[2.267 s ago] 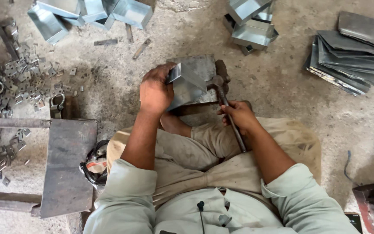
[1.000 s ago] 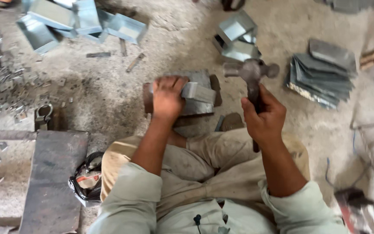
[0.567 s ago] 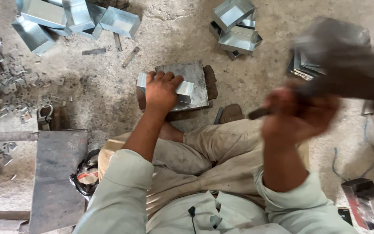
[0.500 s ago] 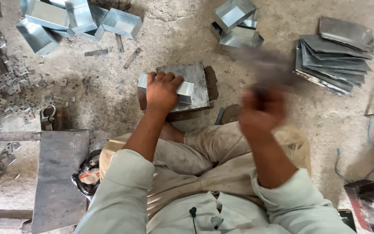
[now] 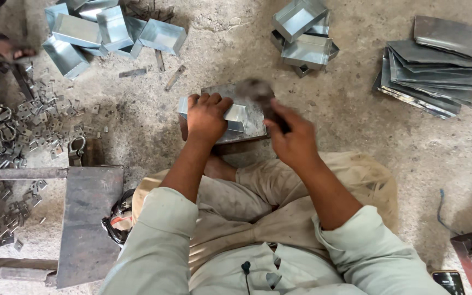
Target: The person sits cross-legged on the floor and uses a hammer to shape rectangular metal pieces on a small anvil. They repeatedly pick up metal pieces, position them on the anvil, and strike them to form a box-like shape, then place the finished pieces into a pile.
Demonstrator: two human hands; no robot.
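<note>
Swinging down since before, right hand [image 5: 296,139] grips hammer [image 5: 258,95]; left hand [image 5: 207,116] clasps folded sheet-metal piece [image 5: 235,114]

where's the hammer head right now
In the head view, the blurred hammer head is at centre, over the metal block, just right of the folded sheet piece pinned under the left hand.

Bare floor [image 5: 345,109] R of block [image 5: 249,123]; trays [image 5: 304,41] block far side, clips [image 5: 6,131] crowd L.

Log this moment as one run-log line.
left hand: pressing folded metal piece on steel block | right hand: gripping hammer, head blurred over block | flat sheets: stacked right
</note>
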